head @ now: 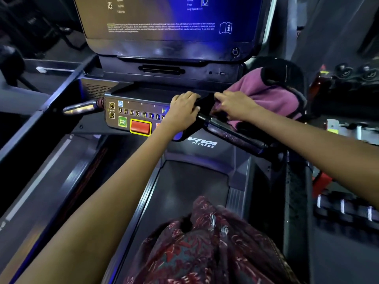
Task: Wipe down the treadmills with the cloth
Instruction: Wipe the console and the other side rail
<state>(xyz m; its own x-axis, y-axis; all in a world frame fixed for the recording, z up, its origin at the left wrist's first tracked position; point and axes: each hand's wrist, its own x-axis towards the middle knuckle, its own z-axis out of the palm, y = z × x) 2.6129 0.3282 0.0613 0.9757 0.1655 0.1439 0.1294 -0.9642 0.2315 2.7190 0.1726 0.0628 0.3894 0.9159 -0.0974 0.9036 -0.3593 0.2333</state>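
Observation:
I stand on a treadmill facing its control console [131, 111], which carries a row of small buttons and a red stop button [140, 127]. My left hand [184, 109] grips the console's right front edge, fingers curled over the top. To its right, my right hand [235, 106] presses a purple cloth with a black border [268, 93] onto the console's right side, above the black right handlebar [231, 134]. Whether the right fingers grip the cloth or lie flat on it is unclear.
A large lit screen [168, 19] rises behind the console. A chrome left handle [82, 108] sticks out at the left. The belt [184, 193] runs below, partly covered by my patterned clothing [205, 247]. Dumbbell racks [346, 210] stand at the right.

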